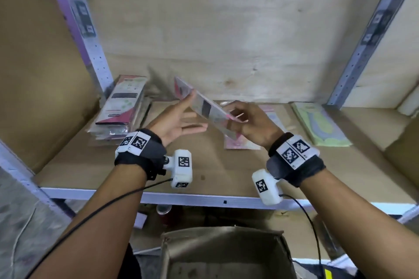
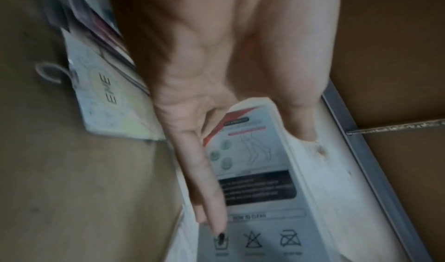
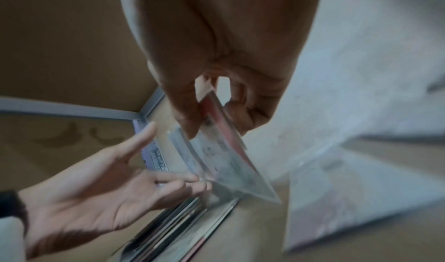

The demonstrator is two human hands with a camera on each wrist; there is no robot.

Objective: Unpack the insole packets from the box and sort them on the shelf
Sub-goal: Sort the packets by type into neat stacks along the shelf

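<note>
Right hand (image 1: pixel 254 124) pinches 1 packet (image 1: pixel 204 106) by its near end above the shelf (image 1: pixel 158 197); left hand (image 1: pixel 174 122), fingers spread, steadies its far end. Sorting appears underway: next, likely lay it on the matching stack (image 1: pixel 120 106) at the shelf's left, edges squared.

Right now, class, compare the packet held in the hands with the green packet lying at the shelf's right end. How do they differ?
The held packet is in the air, tilted on edge; the green packet lies flat on the shelf. The held packet is white with pink trim and a dark panel; the green packet is pale green. The right hand pinches the held packet with the left hand open beside it; nothing touches the green packet. Both are flat and elongated.
</note>
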